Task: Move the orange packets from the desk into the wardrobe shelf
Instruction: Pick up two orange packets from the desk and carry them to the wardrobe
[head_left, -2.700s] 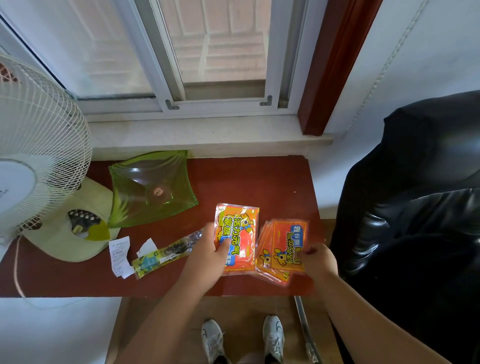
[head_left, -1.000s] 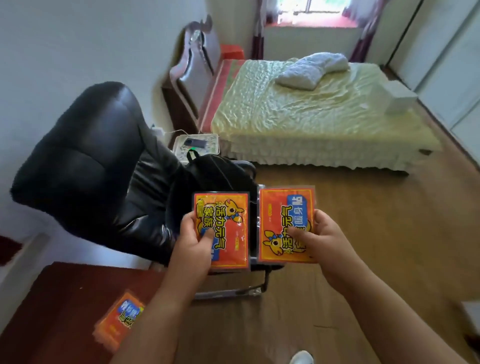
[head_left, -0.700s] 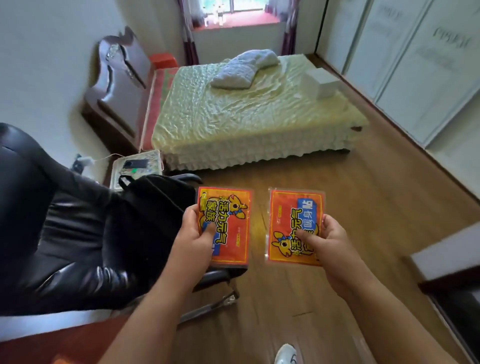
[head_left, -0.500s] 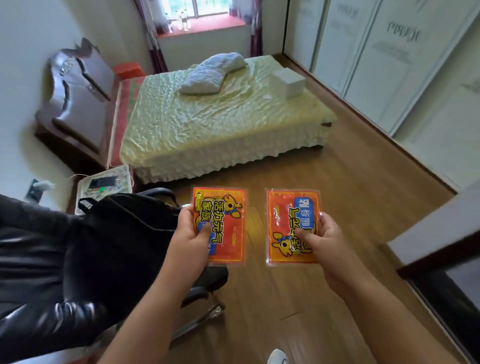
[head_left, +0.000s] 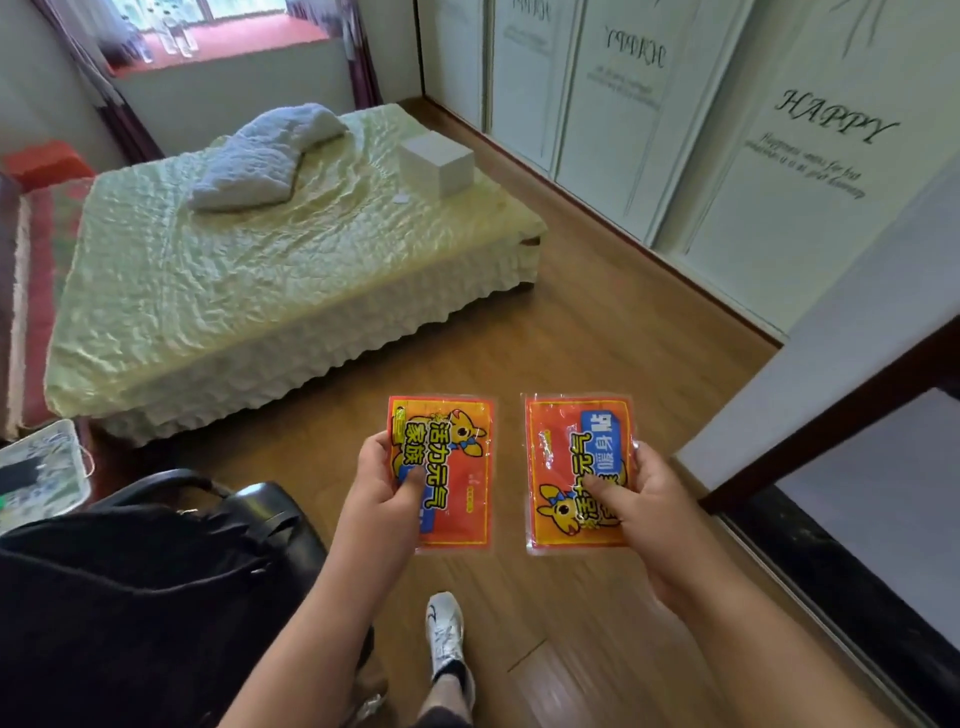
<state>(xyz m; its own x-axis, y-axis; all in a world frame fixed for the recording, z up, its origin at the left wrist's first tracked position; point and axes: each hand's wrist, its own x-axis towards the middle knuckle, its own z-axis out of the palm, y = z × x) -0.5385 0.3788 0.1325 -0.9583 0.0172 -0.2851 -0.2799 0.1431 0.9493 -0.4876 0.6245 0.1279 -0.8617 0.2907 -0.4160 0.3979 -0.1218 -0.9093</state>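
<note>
Two flat orange plastic packets with cartoon print, held side by side above the wooden floor (head_left: 571, 338), apart, not touching. Left hand (head_left: 382, 488) pinches the left packet (head_left: 452, 467), thumb on its face. Right hand (head_left: 641, 499) pinches the right packet (head_left: 569, 457) likewise. Pale green quilted bed (head_left: 249, 270) at 11 o'clock, white box (head_left: 439, 161) on it. White wardrobe doors (head_left: 727, 130) at 1 o'clock. Black bag (head_left: 130, 582) at 8.
</note>
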